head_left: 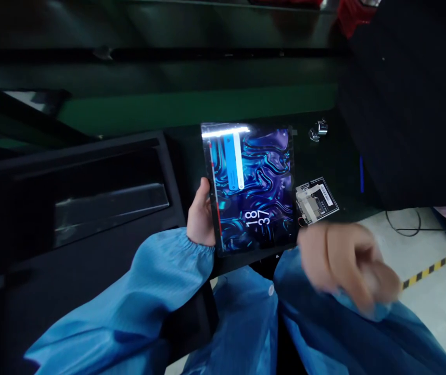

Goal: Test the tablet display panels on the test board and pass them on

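Dark green bench surface (191,156) spans the middle, with pale floor at lower right bearing a yellow-and-black striped tape (437,266). At left we see a black foam-like tray (90,255) with a clear film (111,211) in its recess. Our left hand (201,216) grips the near-left edge of a tablet (254,192), thumb up along its side; its lit screen shows blue-purple swirls and a sideways "18 37". Just right of it we note a small circuit board (316,201). Our right hand (347,263), blurred, is loosely curled; whether it holds anything, we cannot tell.
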Available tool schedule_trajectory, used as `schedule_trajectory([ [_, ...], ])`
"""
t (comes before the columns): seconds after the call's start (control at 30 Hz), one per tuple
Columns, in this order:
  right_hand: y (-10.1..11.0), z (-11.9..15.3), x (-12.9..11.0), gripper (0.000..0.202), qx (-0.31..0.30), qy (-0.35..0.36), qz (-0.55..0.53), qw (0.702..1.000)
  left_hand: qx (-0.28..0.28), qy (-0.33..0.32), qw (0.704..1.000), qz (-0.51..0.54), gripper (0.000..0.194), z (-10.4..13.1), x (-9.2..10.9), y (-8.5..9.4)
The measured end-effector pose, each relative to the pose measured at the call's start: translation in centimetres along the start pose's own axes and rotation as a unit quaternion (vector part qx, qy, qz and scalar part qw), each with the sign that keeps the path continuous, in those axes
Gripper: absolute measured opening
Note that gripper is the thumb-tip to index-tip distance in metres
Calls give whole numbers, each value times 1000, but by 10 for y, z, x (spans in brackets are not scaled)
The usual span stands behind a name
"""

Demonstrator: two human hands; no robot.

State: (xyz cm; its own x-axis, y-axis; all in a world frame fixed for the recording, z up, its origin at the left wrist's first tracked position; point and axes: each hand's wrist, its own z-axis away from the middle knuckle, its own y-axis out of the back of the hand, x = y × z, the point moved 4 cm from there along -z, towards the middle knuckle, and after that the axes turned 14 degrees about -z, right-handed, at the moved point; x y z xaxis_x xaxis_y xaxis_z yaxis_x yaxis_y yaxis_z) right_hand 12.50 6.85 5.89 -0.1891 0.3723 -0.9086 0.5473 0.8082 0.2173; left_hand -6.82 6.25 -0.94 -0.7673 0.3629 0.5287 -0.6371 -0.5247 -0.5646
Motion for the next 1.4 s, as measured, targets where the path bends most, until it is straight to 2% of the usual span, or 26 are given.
schedule_trajectory([
  [0.03,7,-4,11,32,74,-7,26,997,-5,-6,1000,-4,66,-1,0,0],
  [0.1,20,-10,36,45,226,-32,84,970,-22,-30,999,-19,62,-3,2,0],
  [0.13,22,-12,49,53,275,-47,113,953,-30,-44,998,-28,59,-4,2,0],
  [0.2,20,-17,72,69,320,-80,163,930,-39,-63,996,-40,55,-5,3,1],
  [0.3,10,-23,85,94,318,-106,195,922,-32,-63,997,-39,54,-7,1,5],
  [0.4,5,-24,77,109,297,-95,172,934,-31,-51,998,-32,55,-8,-1,8],
  [0.57,16,-15,75,84,278,-75,128,949,-57,-57,996,-27,54,-13,-5,15],
  [0.63,18,-10,82,83,284,-87,137,945,-61,-60,996,-27,55,-15,-7,19],
  [0.77,27,-9,88,87,287,-85,160,941,-28,-55,998,-20,54,-18,-10,26],
  [0.83,42,-17,81,76,297,-49,171,938,-26,-54,998,-20,52,-18,-10,27],
  [0.93,76,-42,69,44,300,-18,227,927,-37,-50,998,-24,48,-18,-11,29],
  [1.03,105,-73,64,14,228,-41,298,926,-50,-44,997,-35,45,-17,-12,29],
  [1.13,113,-91,57,27,153,-38,348,924,-70,-35,996,-49,45,-15,-13,29],
  [1.23,106,-93,42,33,162,20,365,917,-79,-31,995,-55,43,-14,-15,28],
  [1.3,95,-89,31,31,151,69,333,928,-66,-45,995,-53,41,-14,-15,29],
  [1.4,73,-81,17,22,36,151,205,966,-49,-69,995,-43,37,-11,-15,27],
])
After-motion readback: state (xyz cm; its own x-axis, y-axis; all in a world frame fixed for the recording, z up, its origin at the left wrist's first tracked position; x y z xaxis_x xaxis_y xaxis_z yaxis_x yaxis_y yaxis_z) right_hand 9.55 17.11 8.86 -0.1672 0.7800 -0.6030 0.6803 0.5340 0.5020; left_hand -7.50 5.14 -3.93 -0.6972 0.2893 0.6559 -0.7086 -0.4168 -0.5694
